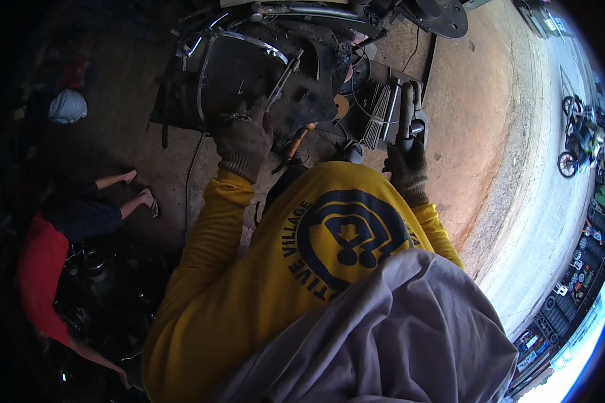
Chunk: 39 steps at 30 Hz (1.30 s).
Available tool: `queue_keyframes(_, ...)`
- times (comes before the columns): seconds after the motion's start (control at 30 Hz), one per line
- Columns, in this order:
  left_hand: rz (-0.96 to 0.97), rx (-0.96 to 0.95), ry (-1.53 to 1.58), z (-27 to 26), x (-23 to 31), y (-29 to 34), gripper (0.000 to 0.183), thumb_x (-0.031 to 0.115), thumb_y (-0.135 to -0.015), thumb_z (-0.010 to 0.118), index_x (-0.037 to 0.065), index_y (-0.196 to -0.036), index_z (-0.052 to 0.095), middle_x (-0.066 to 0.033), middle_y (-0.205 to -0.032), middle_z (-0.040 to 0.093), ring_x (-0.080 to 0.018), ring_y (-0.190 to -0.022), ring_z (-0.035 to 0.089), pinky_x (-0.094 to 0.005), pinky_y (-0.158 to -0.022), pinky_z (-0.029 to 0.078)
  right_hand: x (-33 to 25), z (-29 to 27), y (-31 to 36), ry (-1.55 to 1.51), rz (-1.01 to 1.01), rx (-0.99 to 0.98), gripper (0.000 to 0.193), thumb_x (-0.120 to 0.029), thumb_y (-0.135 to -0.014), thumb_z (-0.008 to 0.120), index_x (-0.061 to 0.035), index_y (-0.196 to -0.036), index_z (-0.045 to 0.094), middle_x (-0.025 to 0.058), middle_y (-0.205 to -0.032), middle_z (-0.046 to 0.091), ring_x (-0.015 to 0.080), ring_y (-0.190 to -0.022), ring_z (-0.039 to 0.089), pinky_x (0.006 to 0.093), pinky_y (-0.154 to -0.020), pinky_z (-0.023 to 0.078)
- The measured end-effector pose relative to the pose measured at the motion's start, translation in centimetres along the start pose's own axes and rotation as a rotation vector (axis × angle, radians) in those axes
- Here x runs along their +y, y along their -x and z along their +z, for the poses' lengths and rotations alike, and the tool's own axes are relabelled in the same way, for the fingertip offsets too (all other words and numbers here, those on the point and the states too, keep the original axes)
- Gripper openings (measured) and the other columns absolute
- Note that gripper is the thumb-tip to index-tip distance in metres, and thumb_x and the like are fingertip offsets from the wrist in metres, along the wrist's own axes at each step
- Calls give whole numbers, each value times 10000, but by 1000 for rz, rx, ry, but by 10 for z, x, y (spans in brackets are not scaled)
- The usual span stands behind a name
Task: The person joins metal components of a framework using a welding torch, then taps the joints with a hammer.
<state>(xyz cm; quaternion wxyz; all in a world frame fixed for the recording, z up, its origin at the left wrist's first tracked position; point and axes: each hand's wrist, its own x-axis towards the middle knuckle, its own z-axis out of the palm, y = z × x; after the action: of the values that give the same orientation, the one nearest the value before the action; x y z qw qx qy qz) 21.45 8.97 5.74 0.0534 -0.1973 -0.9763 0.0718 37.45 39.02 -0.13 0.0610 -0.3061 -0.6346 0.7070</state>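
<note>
My left hand (pixel 240 140), in a dark dirty glove, is closed at the near edge of a dark worktable (pixel 296 107). Its fingertips are hard to see, and what they hold cannot be made out. A curved shiny metal strip (pixel 202 84) and a slim metal bar (pixel 284 80) reach close to that hand. My gloved right hand (pixel 408 168) grips a grey metal piece with a thick tubular arm (pixel 407 111), held upright right of the table. Between my hands lie an orange-handled tool (pixel 300 141) and a bundle of thin metal rods (pixel 379 115).
More metal parts (pixel 302 10) crowd the table's far side, and a cable (pixel 189 174) runs along the floor at left. A person in a red shirt (pixel 44 269) bends over dark machinery (pixel 94 265). At right, a motorcycle (pixel 575 138) is on the road (pixel 524 168).
</note>
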Motion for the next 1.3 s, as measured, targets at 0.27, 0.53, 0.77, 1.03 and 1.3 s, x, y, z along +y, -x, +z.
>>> queue_keyframes(0.27,-18,179,180,-4,3,10,301,273,-933,615,226,-1229,645,-100,-1070,656,-292,-838,689,-426,-692,565,-6,3,1,11,18,5,436,-90,-899,686,-14,-1266,463,68,-820,606,147,-615,613,272,-509,521)
queue_keyframes(0.53,20,150,137,9,-1,12,333,270,-923,635,241,-1254,636,-72,-1072,644,-287,-893,673,-437,-736,550,1,0,-1,62,30,5,351,-102,-912,691,-75,-1211,508,24,-836,584,125,-618,588,279,-520,522)
queue_keyframes(0.77,44,94,97,3,-2,10,404,261,-866,685,232,-1263,620,-66,-1059,636,-274,-907,665,-454,-804,515,1,2,3,44,25,0,355,-105,-912,697,-77,-1211,507,21,-836,591,124,-621,591,278,-519,520)
queue_keyframes(1.03,60,96,97,8,-4,11,372,267,-898,652,233,-1267,613,-73,-1053,639,-272,-868,674,-445,-757,516,3,3,5,-6,13,-7,340,-104,-911,704,-84,-1197,521,19,-834,589,125,-620,587,277,-520,516)
queue_keyframes(1.3,71,115,99,4,-4,10,361,259,-903,649,209,-1259,616,-86,-1050,647,-279,-849,677,-451,-765,516,3,5,8,-33,27,5,355,-86,-913,702,-83,-1214,514,19,-835,589,127,-623,586,280,-515,511)
